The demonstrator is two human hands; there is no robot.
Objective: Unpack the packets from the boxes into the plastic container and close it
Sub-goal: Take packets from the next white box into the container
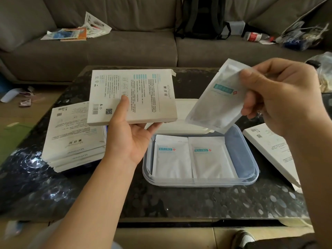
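Though under boxes (75, 137) — dark table (179, 200), sofa (134, 49).

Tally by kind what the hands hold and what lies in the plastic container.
Packets: 3, the held packet in the right hand, left packet and right packet in the plastic container
Boxes: 1, the box in the left hand
Total: 4

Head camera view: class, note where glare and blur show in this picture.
Head view: bright glare patches on the glossy table at left; head view: the print on the packet in the right hand is blurred; head view: the bottom-left corner is soft.
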